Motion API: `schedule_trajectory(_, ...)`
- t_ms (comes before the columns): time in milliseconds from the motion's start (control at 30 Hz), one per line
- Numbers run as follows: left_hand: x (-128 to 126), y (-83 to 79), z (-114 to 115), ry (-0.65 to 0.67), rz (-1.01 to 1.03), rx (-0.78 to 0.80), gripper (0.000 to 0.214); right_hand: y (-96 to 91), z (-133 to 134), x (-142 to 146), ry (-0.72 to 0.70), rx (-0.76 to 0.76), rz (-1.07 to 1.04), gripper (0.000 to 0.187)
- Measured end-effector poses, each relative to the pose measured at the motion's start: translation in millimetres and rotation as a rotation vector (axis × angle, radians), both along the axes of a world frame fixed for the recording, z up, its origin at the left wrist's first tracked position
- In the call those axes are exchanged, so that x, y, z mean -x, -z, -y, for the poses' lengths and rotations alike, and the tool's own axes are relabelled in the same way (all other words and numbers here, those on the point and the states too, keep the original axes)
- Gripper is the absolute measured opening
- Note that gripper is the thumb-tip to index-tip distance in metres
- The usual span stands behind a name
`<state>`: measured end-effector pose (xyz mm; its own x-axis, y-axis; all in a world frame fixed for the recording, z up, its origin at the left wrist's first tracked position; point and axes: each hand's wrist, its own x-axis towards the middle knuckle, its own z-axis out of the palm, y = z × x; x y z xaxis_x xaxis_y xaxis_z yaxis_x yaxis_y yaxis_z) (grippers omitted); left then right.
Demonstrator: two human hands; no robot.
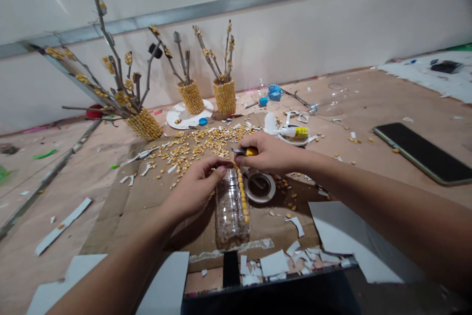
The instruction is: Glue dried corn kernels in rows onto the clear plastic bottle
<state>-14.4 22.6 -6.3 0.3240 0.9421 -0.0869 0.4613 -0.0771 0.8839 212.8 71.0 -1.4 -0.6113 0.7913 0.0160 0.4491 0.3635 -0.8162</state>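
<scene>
A clear plastic bottle point(230, 207) lies on the cardboard, its far end at my hands. A row of yellow corn kernels point(242, 189) runs along its right side. My left hand point(201, 185) is closed at that far end, thumb and fingers gripping the bottle. My right hand point(263, 152), also closed, holds a yellow tool with a grey tip point(252, 151) that looks like a utility knife, just above the same end. Loose corn kernels point(206, 140) are scattered beyond my hands. Beside the bottle lies a roll of tape point(273, 191).
Behind stand kernel-covered pots point(143, 124) with twigs, one on a white disc point(173, 119). A glue bottle point(297, 131) lies beyond my right hand. A phone point(424, 153) is at right. White paper scraps point(275, 263) litter the front. Clear plastic bottles point(334, 99) lie near the wall.
</scene>
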Motion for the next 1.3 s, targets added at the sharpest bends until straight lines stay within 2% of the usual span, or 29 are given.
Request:
schedule_trajectory(567, 2.4, 2.2, 0.0, -0.012, 0.023, 0.025, 0.021, 3.0, -0.3, -0.5, -0.013, -0.002, -0.025, 0.018)
schedule_trajectory(800, 2.1, -1.7, 0.4, -0.002, 0.015, 0.022, 0.020, 2.6, 0.7, -4.4, -0.014, 0.013, -0.005, 0.010)
schedule_trajectory(1067, 3.5, 1.4, 1.6, -0.006, 0.018, 0.069, 0.026, 2.3, 2.6, -4.6, -0.013, 0.010, -0.038, 0.009)
schedule_trajectory(1167, 12.6, 1.5, -5.6, -0.033, 0.022, 0.024, 0.032, 2.5, -0.9, -11.7, 0.081, -0.020, -0.055, 0.015)
schedule_trajectory(1300, 30.6, -6.4, -21.1, -0.222, -0.010, -0.078, 0.037, 2.7, -4.6, -21.2, 0.241, -0.175, 0.032, 0.021)
